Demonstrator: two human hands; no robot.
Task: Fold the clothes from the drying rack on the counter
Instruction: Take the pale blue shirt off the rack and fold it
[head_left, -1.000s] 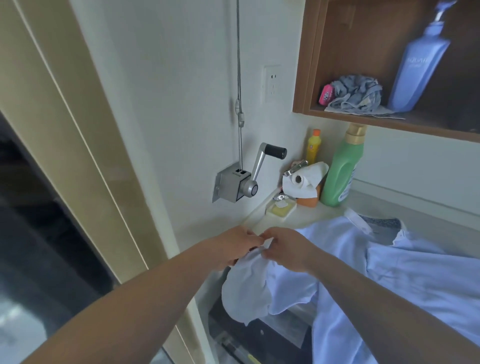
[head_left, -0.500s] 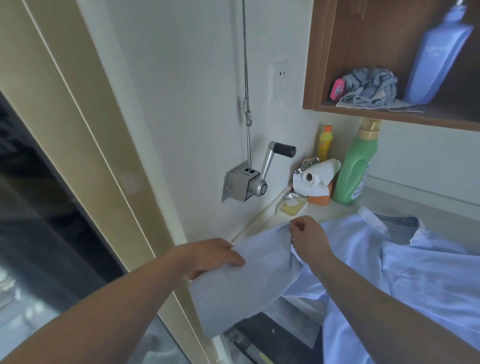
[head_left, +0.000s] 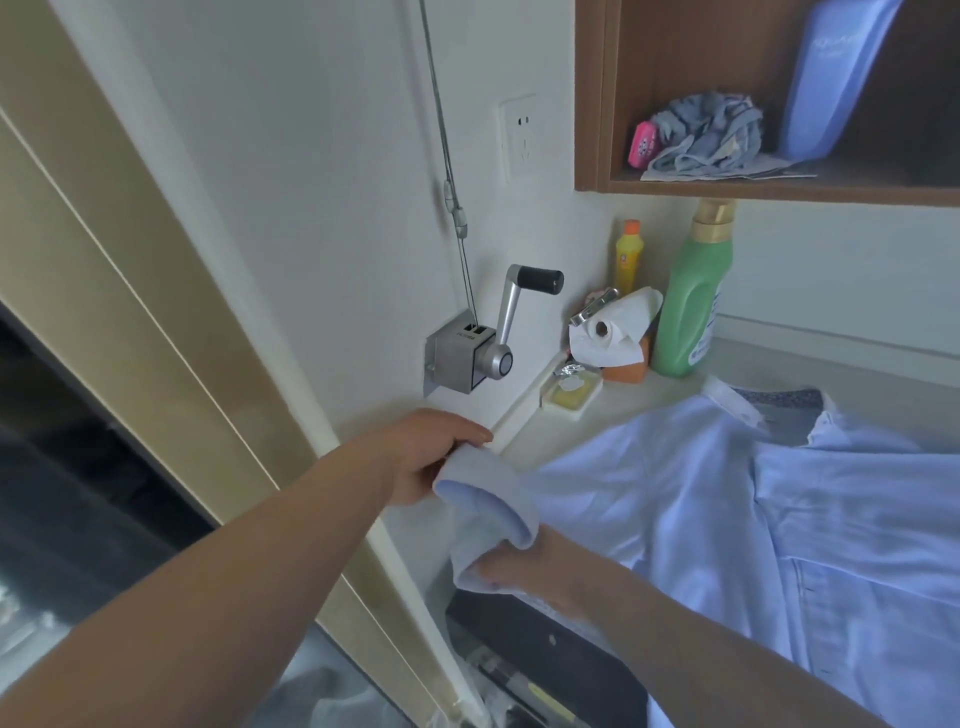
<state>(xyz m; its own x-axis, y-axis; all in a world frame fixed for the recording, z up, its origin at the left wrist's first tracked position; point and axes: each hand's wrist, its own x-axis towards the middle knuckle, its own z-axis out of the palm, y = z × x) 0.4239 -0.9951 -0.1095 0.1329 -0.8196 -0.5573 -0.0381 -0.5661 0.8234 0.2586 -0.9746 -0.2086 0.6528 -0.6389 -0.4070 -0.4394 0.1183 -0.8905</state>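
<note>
Two hands we see gripping pale blue cotton shirt (head_left: 727, 519) sleeve, left hand (head_left: 431, 457) curled on cuff, right hand (head_left: 519, 566) apparently pinching underneath, white counter (head_left: 644, 395).

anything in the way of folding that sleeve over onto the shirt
Nothing visible. Both hands already grip the sleeve: the left hand at the cuff, the right hand lower down. The shirt lies flat on the counter with nothing on it; the bottles stand behind it.
</note>
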